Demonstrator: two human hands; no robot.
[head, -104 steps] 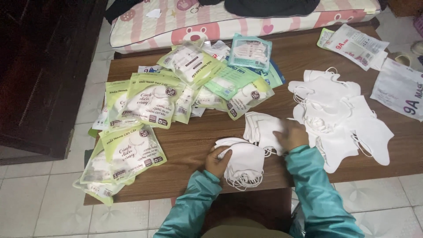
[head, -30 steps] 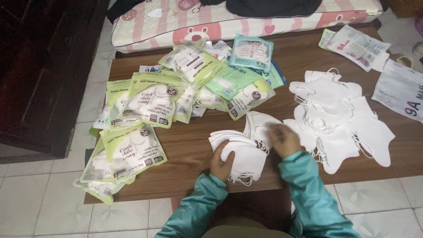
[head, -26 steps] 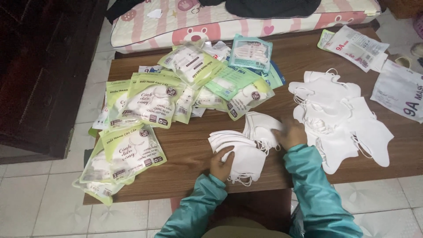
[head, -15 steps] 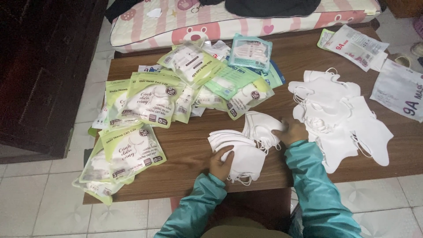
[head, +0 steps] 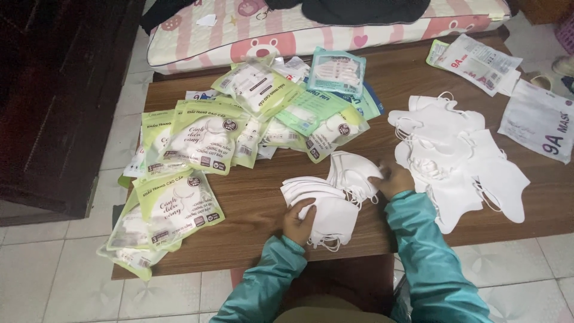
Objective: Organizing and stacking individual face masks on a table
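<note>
Head view of a wooden table (head: 251,209). The left hand (head: 299,220) lies on a fanned stack of white masks (head: 320,203) at the near edge, fingers curled over its rim, apparently steadying the stack. The right hand (head: 393,179) touches a second small stack (head: 353,173) just beside the first, fingers bent on the top mask; whether it pinches one cannot be told. A loose heap of masks (head: 454,155) spreads to the right, near that hand. Green packets (head: 200,134) crowd the left half, some overhanging the edge. A striped cushion (head: 239,30) borders the far side. Nothing lies between hands and stacks.
</note>
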